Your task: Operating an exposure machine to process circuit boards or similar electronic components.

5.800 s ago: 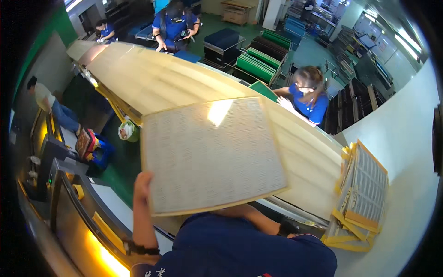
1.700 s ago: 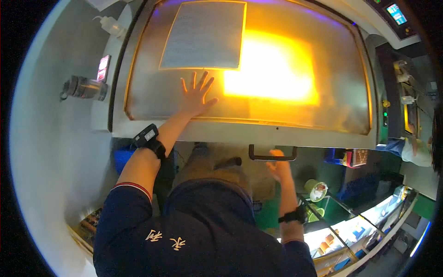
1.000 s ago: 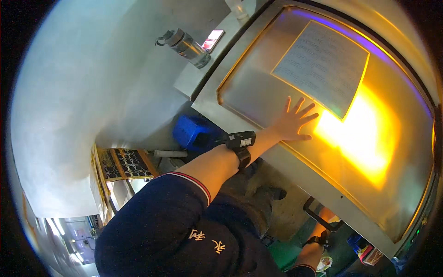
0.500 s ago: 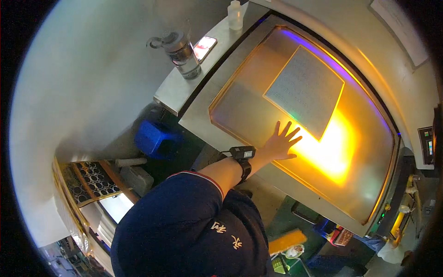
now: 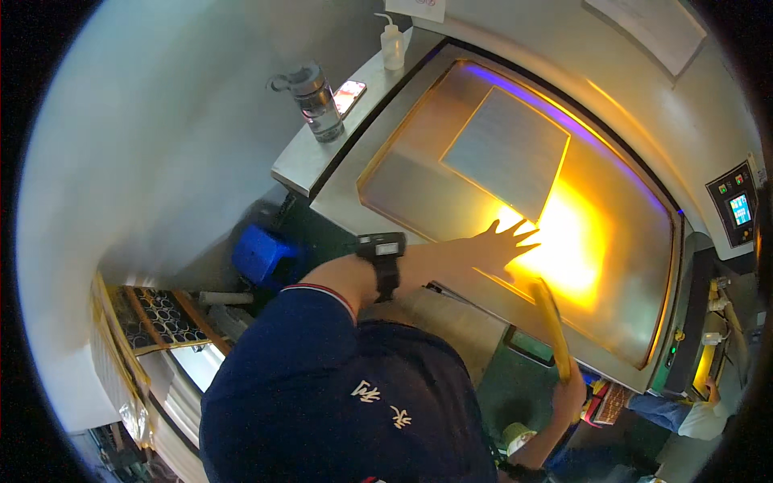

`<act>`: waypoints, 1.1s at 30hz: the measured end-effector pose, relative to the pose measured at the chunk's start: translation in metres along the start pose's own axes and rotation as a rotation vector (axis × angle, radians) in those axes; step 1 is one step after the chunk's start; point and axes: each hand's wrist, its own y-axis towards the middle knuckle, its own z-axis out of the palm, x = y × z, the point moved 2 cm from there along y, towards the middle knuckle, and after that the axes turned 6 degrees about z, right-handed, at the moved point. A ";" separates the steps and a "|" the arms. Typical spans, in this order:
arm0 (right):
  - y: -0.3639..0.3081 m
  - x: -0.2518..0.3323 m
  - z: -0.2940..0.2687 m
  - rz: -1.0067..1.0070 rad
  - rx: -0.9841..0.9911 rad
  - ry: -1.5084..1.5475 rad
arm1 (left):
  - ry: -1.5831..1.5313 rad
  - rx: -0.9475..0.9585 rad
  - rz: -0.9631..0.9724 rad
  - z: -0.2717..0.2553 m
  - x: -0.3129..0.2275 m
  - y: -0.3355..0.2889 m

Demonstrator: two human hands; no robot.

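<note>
My left hand (image 5: 503, 248) is open, its fingers spread over the brightly lit surface of a large framed exposure-type table (image 5: 403, 173). Its fingertips reach the near corner of a thin grey sheet (image 5: 507, 153) with bright yellow edges that lies there. Whether the fingers touch the sheet, I cannot tell. At the lower right, my right hand (image 5: 570, 394) grips a long yellow-orange flat piece (image 5: 552, 326), seen nearly edge-on. That piece slants up over the table's front rim, its upper end close to my left hand. The glare hides part of the surface.
On the left ledge (image 5: 298, 165) stand a water bottle (image 5: 316, 105), a phone (image 5: 349, 98) and a squeeze bottle (image 5: 392, 48). A blue stool (image 5: 262, 253) is below. At right are a control panel (image 5: 737, 209) and another person (image 5: 696, 414).
My right hand has come up into view with the yellow-orange piece, raising it to the table's front rim. My left hand stays spread near the sheet's corner. The view has shifted slightly.
</note>
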 end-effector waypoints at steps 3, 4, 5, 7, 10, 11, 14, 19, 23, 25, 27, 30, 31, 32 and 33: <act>0.060 0.079 -0.004 -0.360 0.007 -0.168 | 0.083 0.142 0.167 -0.018 -0.025 -0.030; 0.078 0.107 0.006 -0.418 0.075 -0.243 | 0.055 0.334 0.094 -0.017 -0.024 -0.039; 0.093 0.134 0.019 -0.480 0.141 -0.322 | 0.077 0.338 -0.047 -0.005 -0.004 -0.048; 0.105 0.154 0.036 -0.643 0.078 -0.098 | 0.189 0.334 -0.247 -0.005 0.019 -0.052; 0.121 0.155 0.057 -0.571 0.182 -0.252 | 0.483 0.281 -0.299 -0.020 0.052 -0.092; 0.126 0.152 0.067 -0.541 0.183 -0.258 | 0.479 0.290 -0.280 -0.021 0.062 -0.101; 0.138 0.160 0.098 -0.608 0.162 -0.260 | 0.443 0.373 -0.269 -0.039 0.076 -0.098; 0.264 0.198 0.099 -0.582 0.085 -0.129 | 0.390 0.297 -0.367 -0.067 0.162 -0.014; 0.415 0.240 0.125 -0.639 -0.041 -0.021 | 0.428 0.159 -0.328 -0.112 0.279 0.076; 0.489 0.223 0.145 -0.744 -0.107 0.133 | 0.443 0.080 -0.247 -0.124 0.322 0.129; 0.560 0.222 0.159 -0.584 -0.063 0.287 | 0.402 -0.148 -0.077 -0.131 0.376 0.171; 0.650 0.217 0.152 -0.606 -0.005 0.136 | 0.508 -0.116 -0.208 -0.152 0.402 0.242; 0.690 0.214 0.156 -0.623 0.044 0.199 | 0.550 -0.206 -0.253 -0.159 0.421 0.253; 0.714 0.244 0.166 -0.643 0.014 0.035 | 0.584 -0.224 -0.310 -0.163 0.445 0.255; 0.737 0.269 0.167 -0.656 -0.033 -0.141 | 0.600 -0.212 -0.352 -0.169 0.469 0.256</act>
